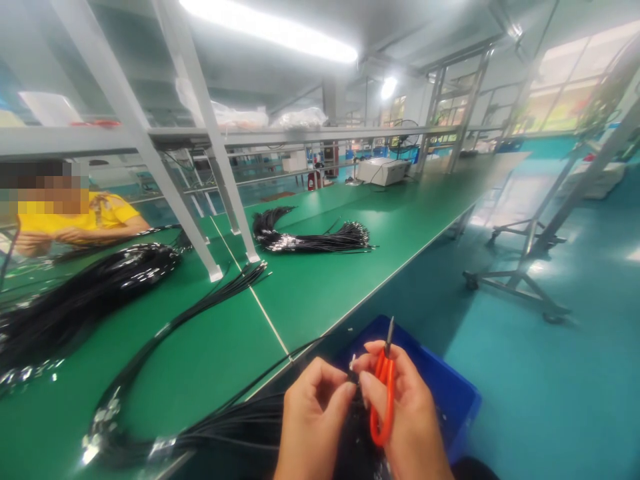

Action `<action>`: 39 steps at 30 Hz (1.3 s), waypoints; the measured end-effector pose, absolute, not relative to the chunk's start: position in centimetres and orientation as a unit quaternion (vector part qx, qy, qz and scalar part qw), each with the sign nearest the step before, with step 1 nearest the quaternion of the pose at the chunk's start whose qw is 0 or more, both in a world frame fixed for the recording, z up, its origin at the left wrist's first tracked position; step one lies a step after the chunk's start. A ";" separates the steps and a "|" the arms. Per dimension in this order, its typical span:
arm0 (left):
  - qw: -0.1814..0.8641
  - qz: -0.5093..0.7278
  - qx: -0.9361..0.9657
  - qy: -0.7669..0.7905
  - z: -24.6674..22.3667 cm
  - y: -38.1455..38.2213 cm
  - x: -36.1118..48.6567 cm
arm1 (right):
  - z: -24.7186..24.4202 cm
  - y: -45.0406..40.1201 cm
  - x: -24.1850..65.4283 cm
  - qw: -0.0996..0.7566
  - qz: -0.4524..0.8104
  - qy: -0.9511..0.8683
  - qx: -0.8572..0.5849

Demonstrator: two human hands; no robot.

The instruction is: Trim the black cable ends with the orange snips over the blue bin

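Gripping red-handled scissors (383,400) in right hand (407,407); pinching what looks like black cable end (354,377) in left hand (316,410), above blue bin (450,393).

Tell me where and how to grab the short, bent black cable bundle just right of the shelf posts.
Best bet: grip the bundle around its straight run, just right of the bend, from above on the near side. It looks compact there; the right end fans out and the left curls back. The nearest post crowds the left.
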State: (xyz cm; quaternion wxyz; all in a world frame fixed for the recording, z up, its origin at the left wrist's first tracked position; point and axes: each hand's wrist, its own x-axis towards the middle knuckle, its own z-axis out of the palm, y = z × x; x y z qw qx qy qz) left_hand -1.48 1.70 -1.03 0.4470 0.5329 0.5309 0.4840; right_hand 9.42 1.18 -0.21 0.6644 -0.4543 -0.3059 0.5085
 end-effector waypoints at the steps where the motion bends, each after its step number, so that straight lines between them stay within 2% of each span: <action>1: 0.431 0.478 0.546 0.537 -1.0 1.7 -1.5 | -0.2 1.2 9.6 0.661 0.515 -0.304 -0.453; 9: 0.329 0.449 0.604 0.571 -0.7 1.4 -0.7 | 0.3 1.0 9.9 0.653 0.544 -0.248 -0.465; 16: 0.241 0.409 0.646 0.598 -0.8 0.9 0.2 | -0.7 1.2 10.2 0.627 0.507 -0.319 -0.499; 23: 0.080 0.394 0.698 0.593 -1.1 0.6 0.8 | -2.5 1.2 10.3 0.605 0.380 -0.419 -0.561; 27: 0.028 0.391 0.712 0.583 -1.5 0.6 0.9 | -2.8 1.1 10.2 0.577 0.294 -0.457 -0.609; 30: 0.070 0.405 0.695 0.590 -1.4 0.6 0.8 | -2.5 0.8 10.2 0.558 0.246 -0.480 -0.631; 33: 0.204 0.432 0.646 0.595 -0.8 1.0 0.0 | -1.4 0.3 11.0 0.559 0.287 -0.492 -0.603; 36: 0.322 0.456 0.603 0.570 0.1 1.5 -1.2 | 0.3 0.1 12.7 0.535 0.450 -0.502 -0.509; 37: 0.351 0.462 0.590 0.561 0.4 1.7 -1.5 | 0.9 0.1 13.3 0.485 0.537 -0.516 -0.459; 39: 0.410 0.473 0.562 0.540 0.8 2.0 -2.1 | 1.8 0.2 14.2 0.443 0.635 -0.499 -0.389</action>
